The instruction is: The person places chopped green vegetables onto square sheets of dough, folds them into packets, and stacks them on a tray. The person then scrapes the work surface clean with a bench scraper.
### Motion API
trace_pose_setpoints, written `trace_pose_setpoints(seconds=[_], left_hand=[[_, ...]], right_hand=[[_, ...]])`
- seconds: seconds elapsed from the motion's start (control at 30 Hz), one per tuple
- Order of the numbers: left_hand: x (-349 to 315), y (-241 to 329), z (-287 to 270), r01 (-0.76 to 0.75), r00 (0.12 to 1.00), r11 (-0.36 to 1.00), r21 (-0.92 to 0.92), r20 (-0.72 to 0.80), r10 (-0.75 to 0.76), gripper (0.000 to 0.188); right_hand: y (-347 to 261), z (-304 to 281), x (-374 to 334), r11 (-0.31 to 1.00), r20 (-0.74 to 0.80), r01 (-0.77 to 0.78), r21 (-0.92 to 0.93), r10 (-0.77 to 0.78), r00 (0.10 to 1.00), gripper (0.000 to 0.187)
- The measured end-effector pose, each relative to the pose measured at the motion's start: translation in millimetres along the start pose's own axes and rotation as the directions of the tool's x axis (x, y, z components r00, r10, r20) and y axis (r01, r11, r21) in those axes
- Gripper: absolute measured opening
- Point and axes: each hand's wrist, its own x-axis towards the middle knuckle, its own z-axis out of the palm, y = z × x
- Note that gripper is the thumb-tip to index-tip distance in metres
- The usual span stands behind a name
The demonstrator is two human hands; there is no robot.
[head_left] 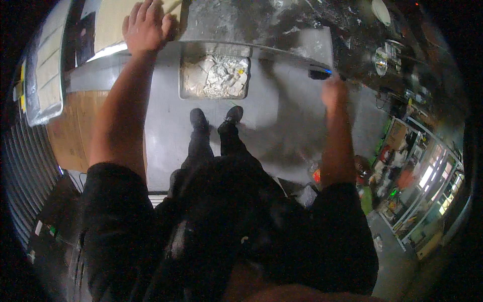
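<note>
My left hand lies palm down, with its fingers apart, on a flat cream-coloured sheet at the top left of the dark workbench. Over at the right, my right hand is closed and somewhat blurred beside the bench's front edge. A small dark tool with a bright blue part sticks out at its fingers; its exact kind is too unclear to name.
Below the bench edge, a shallow tray of broken whitish scraps stands on the grey floor. A rack with pale panels and a cardboard sheet are at left. Cluttered shelving stands at right.
</note>
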Motion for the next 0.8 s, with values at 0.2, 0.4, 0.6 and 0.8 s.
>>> trace_pose_setpoints(seconds=[0.2,0.4,0.6,0.8], left_hand=[[2.6,0.1,1.8,-0.023,0.998,1.000,0.003,-0.066,0.023,0.045],[3.5,0.4,-1.3,-0.028,0.998,0.998,-0.050,-0.065,0.025,0.045],[2.7,-2.7,4.3,-0.026,0.997,0.999,0.021,-0.075,0.027,0.047],[3.8,-2.9,3.1,-0.049,0.997,0.999,0.019,-0.064,0.050,0.049]], right_hand=[[-108.3,-21.3,-44.4,0.989,0.297,0.100,0.110,-0.129,0.946,0.050],[-20.5,-24.3,33.4,0.985,0.044,-0.032,0.170,0.025,0.999,0.039],[91.0,-14.2,142.7,0.983,-0.081,-0.152,-0.104,0.144,0.986,0.032],[-87.4,-30.8,117.8,0.979,0.072,0.040,0.198,-0.055,0.996,0.042]])
